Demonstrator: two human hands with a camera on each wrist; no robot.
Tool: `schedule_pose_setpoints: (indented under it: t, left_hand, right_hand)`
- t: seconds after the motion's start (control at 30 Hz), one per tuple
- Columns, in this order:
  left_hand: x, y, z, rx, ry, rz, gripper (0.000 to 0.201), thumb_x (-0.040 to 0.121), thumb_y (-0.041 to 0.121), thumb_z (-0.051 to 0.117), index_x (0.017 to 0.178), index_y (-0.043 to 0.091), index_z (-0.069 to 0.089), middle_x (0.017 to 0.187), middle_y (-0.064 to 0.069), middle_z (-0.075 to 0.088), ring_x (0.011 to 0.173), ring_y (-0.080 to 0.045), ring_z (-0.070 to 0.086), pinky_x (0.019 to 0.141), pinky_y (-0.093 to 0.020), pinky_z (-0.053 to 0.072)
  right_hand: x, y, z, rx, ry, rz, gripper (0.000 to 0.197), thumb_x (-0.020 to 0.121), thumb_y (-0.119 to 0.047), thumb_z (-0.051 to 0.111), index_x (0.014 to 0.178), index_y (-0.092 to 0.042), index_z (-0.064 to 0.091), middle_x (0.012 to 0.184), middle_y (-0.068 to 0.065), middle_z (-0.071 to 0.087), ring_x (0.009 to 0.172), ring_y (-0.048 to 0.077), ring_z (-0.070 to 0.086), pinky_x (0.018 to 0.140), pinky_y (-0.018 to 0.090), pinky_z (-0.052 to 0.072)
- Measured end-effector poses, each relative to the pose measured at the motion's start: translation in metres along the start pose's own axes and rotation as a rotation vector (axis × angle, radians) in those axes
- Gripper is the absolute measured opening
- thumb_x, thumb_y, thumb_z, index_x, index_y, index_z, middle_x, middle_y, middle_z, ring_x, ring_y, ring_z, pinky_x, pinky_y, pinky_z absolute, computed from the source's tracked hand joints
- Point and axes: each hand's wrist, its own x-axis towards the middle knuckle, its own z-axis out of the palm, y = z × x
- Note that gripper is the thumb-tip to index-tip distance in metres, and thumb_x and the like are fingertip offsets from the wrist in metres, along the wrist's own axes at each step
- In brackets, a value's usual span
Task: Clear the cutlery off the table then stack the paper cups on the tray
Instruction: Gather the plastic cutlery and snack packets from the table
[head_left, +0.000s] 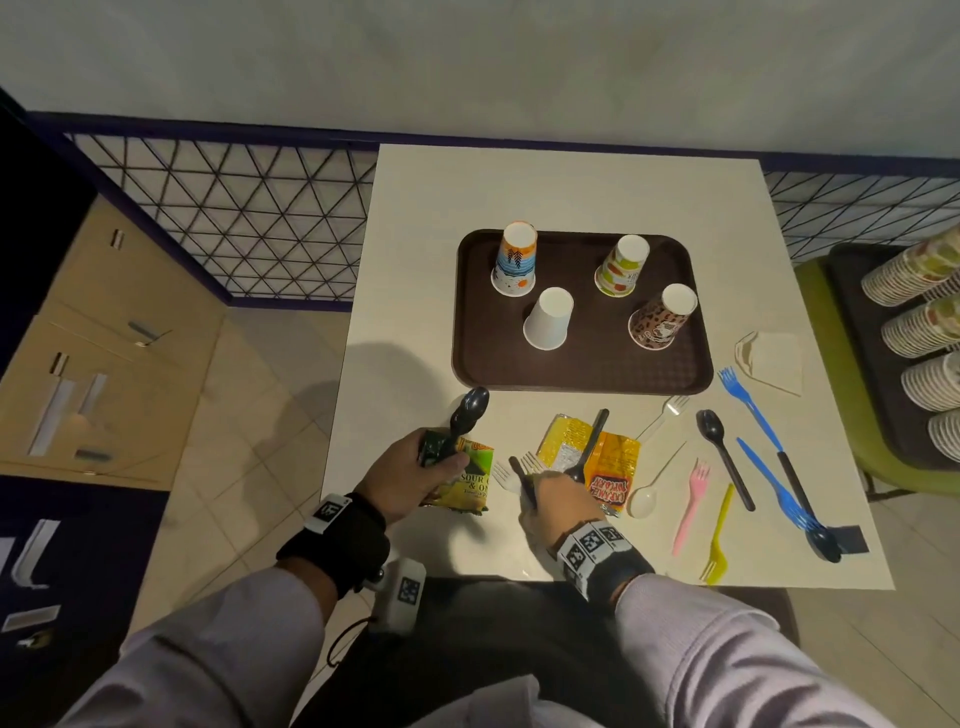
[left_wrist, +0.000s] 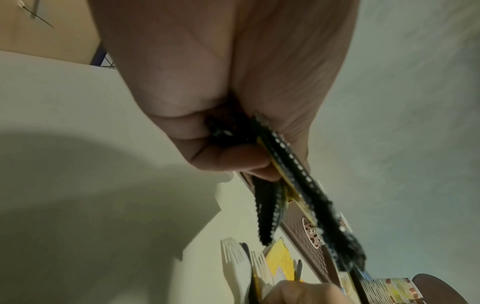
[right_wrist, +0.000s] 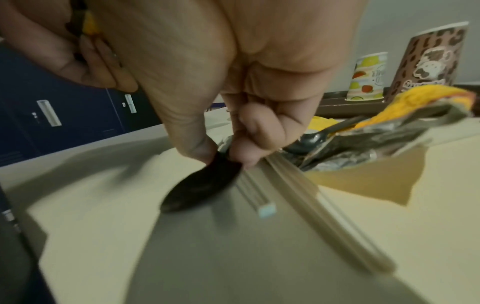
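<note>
Brown tray (head_left: 582, 371) on the table (head_left: 415, 260) carries four upside-down paper cups (head_left: 548, 318), all apart. Left hand (head_left: 410, 480) grips a green snack bag (head_left: 462, 480) plus a black spoon (head_left: 467, 413), bowl up. Right hand (head_left: 558, 506) pinches a black utensil (head_left: 522, 480) beside white forks (head_left: 530, 461). More cutlery (head_left: 722, 457) lies loose to the right.

Left wrist: fingers (left_wrist: 233, 160) curled tight on bag edge (left_wrist: 298, 164).

Right wrist: thumb and fingertips (right_wrist: 249, 152) pinch the black utensil (right_wrist: 200, 191); blurred, kind unclear.
</note>
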Motion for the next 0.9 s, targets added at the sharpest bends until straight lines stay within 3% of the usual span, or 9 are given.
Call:
schedule_pose_setpoints:
  t: [0.1,0.17,0.27,0.37,0.47,0.67,0.8,0.87,0.9]
  left_hand:
    - [0.001,-0.002,-0.003,0.021,0.026,-0.002,0.038,0.090,0.037,0.077,0.123,0.024,0.065,0.110,0.000,0.078,0.101,-0.017,0.076,0.099,-0.047,0.059]
    - [0.001,-0.004,-0.004,0.015,0.028,-0.016,0.039,0.091,0.036,0.077,0.124,0.020,0.064,0.109,-0.002,0.078,0.101,-0.019,0.076,0.098,-0.048,0.059]
    - [0.004,-0.007,-0.004,0.054,0.049,0.002,0.041,0.087,0.045,0.078,0.117,0.019,0.067,0.104,-0.003,0.079,0.098,-0.022,0.077,0.096,-0.050,0.059]
    - [0.003,0.002,0.003,0.083,0.048,0.044,0.056,0.078,0.062,0.075,0.114,0.019,0.068,0.102,-0.002,0.079,0.096,-0.021,0.076,0.095,-0.047,0.059]
    - [0.002,0.012,0.010,0.142,0.057,0.106,0.057,0.077,0.065,0.071,0.112,0.021,0.065,0.101,0.000,0.076,0.097,-0.018,0.072,0.094,-0.044,0.057]
    - [0.002,0.022,0.014,0.017,0.062,0.108,0.059,0.073,0.070,0.066,0.114,0.028,0.065,0.105,0.001,0.076,0.100,-0.015,0.073,0.098,-0.045,0.056]
    - [0.005,0.022,0.018,-0.095,0.050,0.085,0.059,0.082,0.076,0.058,0.105,0.022,0.067,0.103,-0.008,0.076,0.101,-0.030,0.073,0.101,-0.057,0.053]
    - [0.006,0.026,0.020,-0.102,0.069,0.066,0.057,0.081,0.076,0.058,0.097,0.022,0.067,0.095,-0.003,0.076,0.094,-0.024,0.072,0.099,-0.055,0.055]
    - [0.006,0.028,0.021,-0.104,0.074,0.063,0.053,0.083,0.075,0.059,0.093,0.023,0.066,0.088,0.002,0.073,0.088,-0.019,0.071,0.096,-0.052,0.057]
  right_hand:
    - [-0.005,-0.004,-0.014,0.101,0.084,-0.045,0.011,0.094,-0.025,0.060,0.097,-0.016,0.064,0.087,-0.001,0.058,0.078,0.021,0.059,0.073,0.028,0.050]
    - [-0.009,-0.006,-0.029,0.201,0.171,-0.066,0.013,0.090,-0.026,0.064,0.084,-0.015,0.061,0.079,-0.002,0.058,0.075,0.019,0.058,0.070,0.027,0.048]
    - [-0.008,-0.011,-0.049,0.435,0.306,-0.099,0.019,0.083,-0.020,0.073,0.072,-0.011,0.061,0.069,-0.003,0.063,0.065,0.010,0.057,0.064,0.015,0.044]
    - [-0.004,-0.026,-0.063,0.564,0.305,-0.188,0.025,0.081,-0.015,0.076,0.064,-0.018,0.057,0.061,-0.008,0.057,0.056,0.001,0.049,0.059,0.008,0.038]
    - [0.003,-0.039,-0.066,0.558,0.268,-0.215,0.026,0.082,-0.018,0.076,0.064,-0.021,0.057,0.060,-0.009,0.056,0.056,0.000,0.049,0.057,0.009,0.037]
    - [0.009,-0.044,-0.061,0.538,0.272,-0.172,0.014,0.083,-0.024,0.075,0.075,-0.015,0.067,0.065,-0.008,0.062,0.060,0.001,0.054,0.056,0.008,0.039]
    - [0.008,-0.047,-0.055,0.539,0.283,-0.226,0.015,0.086,-0.025,0.076,0.079,-0.016,0.066,0.065,-0.004,0.064,0.058,0.004,0.054,0.057,0.011,0.039]
    - [0.007,-0.050,-0.053,0.499,0.280,-0.248,0.012,0.088,-0.024,0.073,0.083,-0.016,0.066,0.068,-0.003,0.066,0.063,0.010,0.057,0.059,0.015,0.040]
    - [0.006,-0.052,-0.052,0.474,0.281,-0.261,0.011,0.088,-0.023,0.072,0.083,-0.014,0.066,0.070,-0.002,0.066,0.066,0.014,0.059,0.062,0.022,0.042]
